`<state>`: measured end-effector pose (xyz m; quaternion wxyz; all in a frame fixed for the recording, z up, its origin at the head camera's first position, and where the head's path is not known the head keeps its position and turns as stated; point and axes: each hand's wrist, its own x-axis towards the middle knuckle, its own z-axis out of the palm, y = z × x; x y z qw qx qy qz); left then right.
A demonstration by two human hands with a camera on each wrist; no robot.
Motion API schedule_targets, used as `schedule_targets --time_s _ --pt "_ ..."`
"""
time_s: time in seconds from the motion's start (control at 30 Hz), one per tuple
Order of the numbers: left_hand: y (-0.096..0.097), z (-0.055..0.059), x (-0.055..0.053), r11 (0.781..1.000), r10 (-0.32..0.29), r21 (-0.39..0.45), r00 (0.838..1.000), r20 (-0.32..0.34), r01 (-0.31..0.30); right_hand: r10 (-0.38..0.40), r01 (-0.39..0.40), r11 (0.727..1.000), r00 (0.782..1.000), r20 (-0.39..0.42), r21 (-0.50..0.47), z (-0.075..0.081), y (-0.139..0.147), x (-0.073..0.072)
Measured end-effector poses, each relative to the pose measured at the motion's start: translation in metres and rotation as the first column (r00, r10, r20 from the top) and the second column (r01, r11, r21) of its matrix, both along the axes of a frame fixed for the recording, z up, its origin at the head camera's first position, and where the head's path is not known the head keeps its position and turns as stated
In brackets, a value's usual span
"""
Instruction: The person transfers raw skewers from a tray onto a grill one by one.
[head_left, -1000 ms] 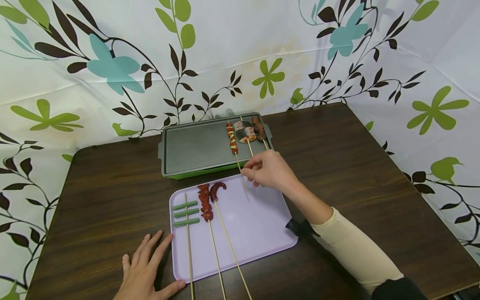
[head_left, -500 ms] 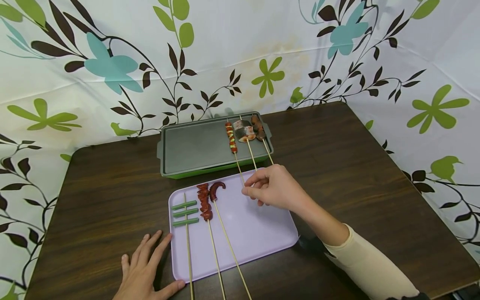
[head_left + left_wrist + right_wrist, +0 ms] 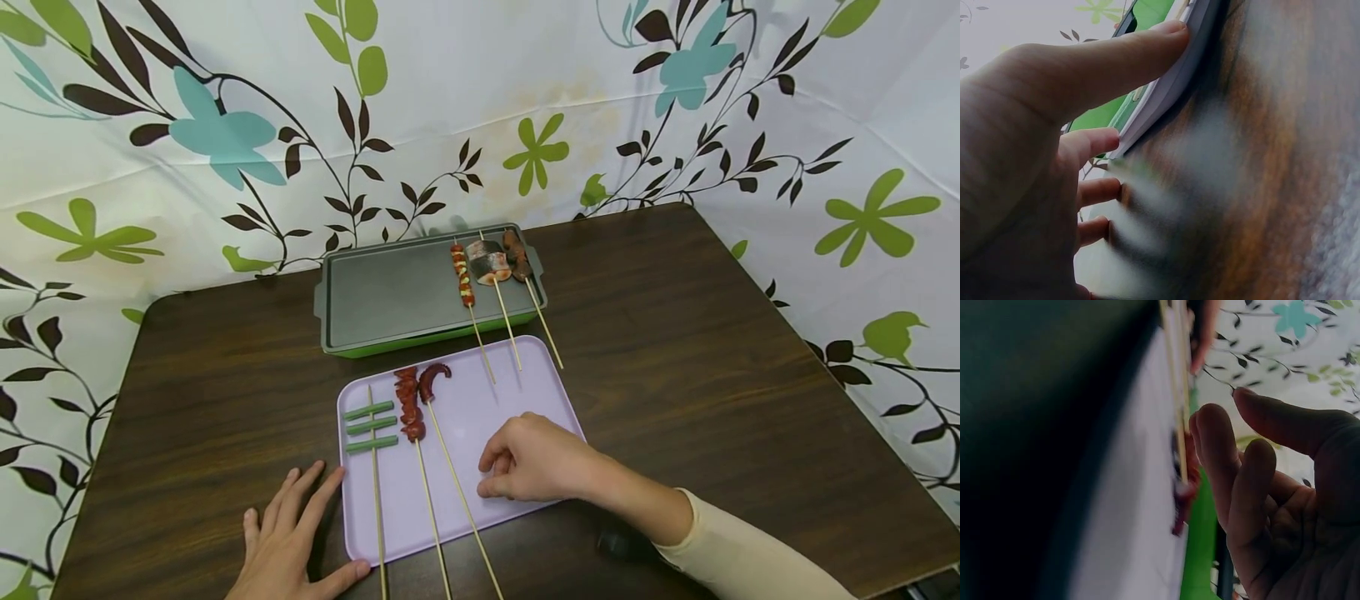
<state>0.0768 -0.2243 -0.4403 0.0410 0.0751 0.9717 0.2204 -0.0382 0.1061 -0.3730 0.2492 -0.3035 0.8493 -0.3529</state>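
My right hand (image 3: 536, 460) hovers over the right part of the lilac tray (image 3: 517, 433), fingers loosely bent and holding nothing. Just left of it lies a tentacle skewer (image 3: 431, 385); beside that are a red meat skewer (image 3: 409, 404) and a skewer with green stalks (image 3: 372, 423). With spread fingers, my left hand (image 3: 288, 537) rests at the tray's left edge, its thumb touching the near corner. On the grill plate (image 3: 397, 292) lie a red-and-yellow skewer (image 3: 462, 275), a fish skewer (image 3: 489, 262) and a brown meat skewer (image 3: 517, 257), sticks overhanging the front.
The grill has a green base (image 3: 405, 340) and stands behind the tray on a dark wooden table (image 3: 675, 350). Sticks of the three tray skewers reach past the tray's near edge. A patterned cloth (image 3: 450, 100) hangs behind the table.
My right hand has let go of the red-and-yellow skewer's stick and moved back toward me over the tray. The skewers on the grill stay put. My left hand has not moved.
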Motion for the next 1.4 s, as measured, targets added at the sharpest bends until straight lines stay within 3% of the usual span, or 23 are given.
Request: schedule_targets --time_s 0.33,0.7,0.9,1.17,1.4 --pt "0.001 -0.004 0.0 1.0 -0.025 0.011 0.998 -0.052 0.025 -0.04 0.04 0.998 0.999 -0.015 0.051 -0.017 -0.009 0.014" --pt "0.004 -0.004 0.002 1.0 0.0 0.007 1.0 -0.009 0.0 -0.036 0.038 0.998 0.999 -0.033 0.057 -0.027 -0.014 0.017" --pt "0.003 -0.005 0.001 1.0 -0.017 -0.003 0.999 -0.033 0.017 -0.037 0.039 0.997 0.998 -0.043 0.063 -0.03 -0.016 0.018" --pt "0.002 -0.002 0.001 1.0 -0.017 -0.007 0.999 -0.043 0.017 -0.019 0.019 0.998 1.0 0.011 0.056 -0.031 -0.011 0.015" --pt "0.002 0.0 0.001 1.0 -0.012 -0.014 1.0 -0.013 0.012 -0.042 0.04 0.999 0.996 0.074 0.023 -0.031 -0.002 0.011"
